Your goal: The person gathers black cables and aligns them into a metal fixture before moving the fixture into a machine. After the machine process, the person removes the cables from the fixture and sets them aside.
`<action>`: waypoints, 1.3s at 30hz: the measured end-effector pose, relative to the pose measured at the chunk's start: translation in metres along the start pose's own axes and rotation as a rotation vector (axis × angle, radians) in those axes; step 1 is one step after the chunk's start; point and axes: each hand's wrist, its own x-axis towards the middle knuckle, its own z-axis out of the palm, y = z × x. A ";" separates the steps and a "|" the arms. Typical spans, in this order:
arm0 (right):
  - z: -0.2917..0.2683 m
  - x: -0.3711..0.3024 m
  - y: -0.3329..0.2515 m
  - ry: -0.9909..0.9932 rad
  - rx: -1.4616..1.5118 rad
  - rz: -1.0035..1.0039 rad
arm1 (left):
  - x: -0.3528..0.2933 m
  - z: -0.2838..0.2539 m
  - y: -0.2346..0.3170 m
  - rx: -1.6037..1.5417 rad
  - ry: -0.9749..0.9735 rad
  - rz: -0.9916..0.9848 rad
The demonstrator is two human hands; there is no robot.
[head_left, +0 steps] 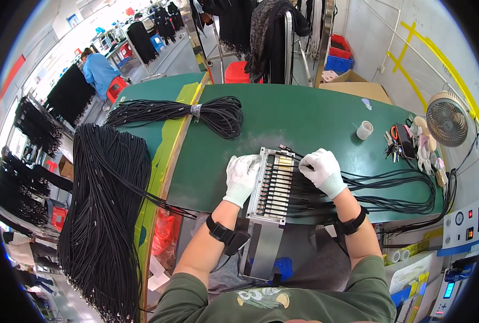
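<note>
Right hand (321, 169) hides cables (304, 185) under it, can't tell what its fingertips pinch; left hand (243, 175) fingertips curled, grip on fixture (266, 219) unclear; connectors (268, 188) in slots too small to make out; tool pile (404, 141) near table (304, 107) right corner overlaps, lower items covered; big cable bundle (102, 215) runs into bottom edge of view; co-worker (99, 70) hands out of sight; control box (466, 226) readouts too small to read

The cables (406, 206) are black, the fixture (272, 188) silver, the tabletop (299, 116) green.
</note>
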 end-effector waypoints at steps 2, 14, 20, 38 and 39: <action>0.004 0.000 -0.003 0.023 -0.014 -0.020 | 0.000 0.002 0.009 0.023 -0.013 0.032; 0.013 0.007 0.016 0.006 -0.249 0.086 | 0.001 0.011 0.040 0.395 -0.202 0.273; 0.004 0.010 0.012 0.029 -0.164 0.012 | 0.004 0.015 0.013 0.079 -0.029 0.200; 0.031 0.008 -0.043 0.133 -0.076 -0.214 | 0.002 -0.003 0.034 -0.297 -0.048 0.072; 0.028 0.007 -0.043 0.116 -0.064 -0.200 | 0.002 -0.002 0.035 -0.276 -0.058 0.086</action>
